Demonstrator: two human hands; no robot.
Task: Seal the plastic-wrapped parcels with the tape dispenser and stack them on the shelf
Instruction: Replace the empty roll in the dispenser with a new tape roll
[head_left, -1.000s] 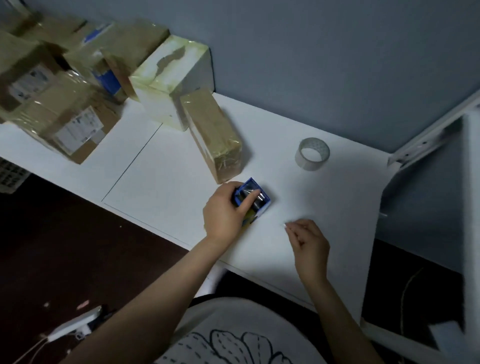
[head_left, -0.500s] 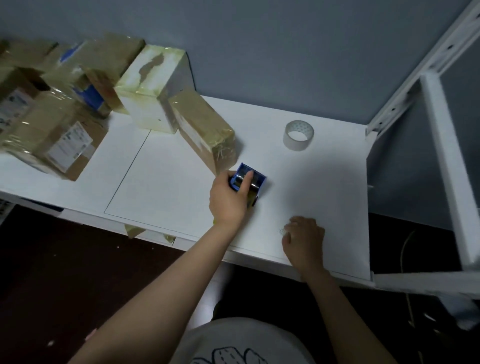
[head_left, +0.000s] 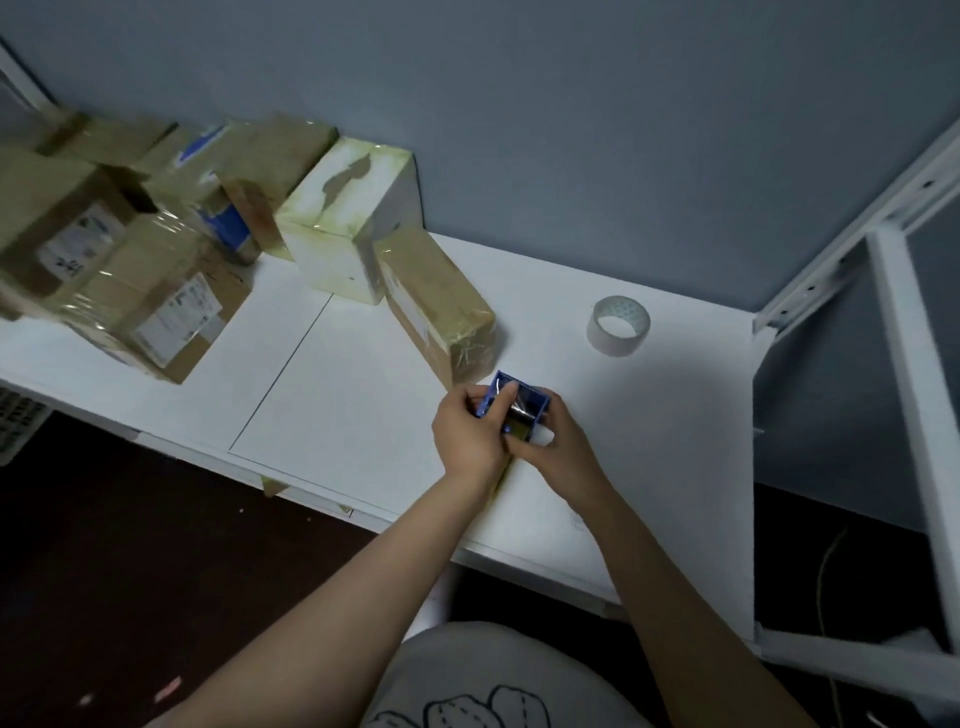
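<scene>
Both hands are closed on the blue tape dispenser (head_left: 511, 410), which is between them, on the white desk (head_left: 363, 405) or just above it; I cannot tell which. The left hand (head_left: 467, 441) wraps it from the side with one finger over the top. The right hand (head_left: 558, 447) holds its near edge with curled fingers; whether it pinches the tape end is not visible. Just beyond the hands lies a long brown parcel (head_left: 441, 306), and more parcels (head_left: 130, 291) are piled further beyond the left hand. A spare tape roll (head_left: 618, 325) stands beyond the right hand, and the shelf frame (head_left: 904, 332) is well apart on its right. I judge the step is preparing the dispenser, before sealing. The next move calls for a free tape end, then bringing the dispenser onto the nearest parcel
</scene>
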